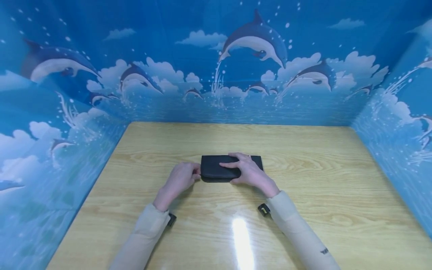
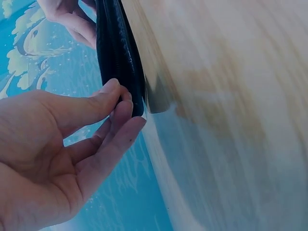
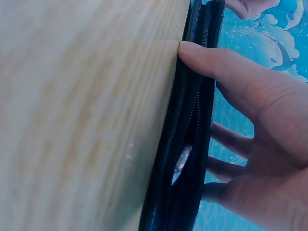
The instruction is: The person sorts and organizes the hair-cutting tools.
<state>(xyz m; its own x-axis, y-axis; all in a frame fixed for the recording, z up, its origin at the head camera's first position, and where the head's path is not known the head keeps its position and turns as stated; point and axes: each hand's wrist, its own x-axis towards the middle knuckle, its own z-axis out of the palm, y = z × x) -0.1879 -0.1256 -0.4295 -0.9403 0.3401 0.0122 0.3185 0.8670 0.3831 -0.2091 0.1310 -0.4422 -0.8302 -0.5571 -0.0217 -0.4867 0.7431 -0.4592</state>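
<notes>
Left hand (image 1: 179, 177): thumb and forefinger pinch black zip pouch (image 1: 216, 166) at its left end, exact bit hidden. Right hand (image 1: 249, 173): spread wide, grips across pouch, thumb on near edge, other fingers over top. Zip (image 3: 198, 98) gapes beside right thumb. Wooden table (image 1: 199, 225) under both.

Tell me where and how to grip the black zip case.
Come from above and probably grip the black zip case across its middle, thumb on the near edge, fingers on the far one: it lies flat, long from left to right. Go lightly: the zip gapes partly open.
</notes>
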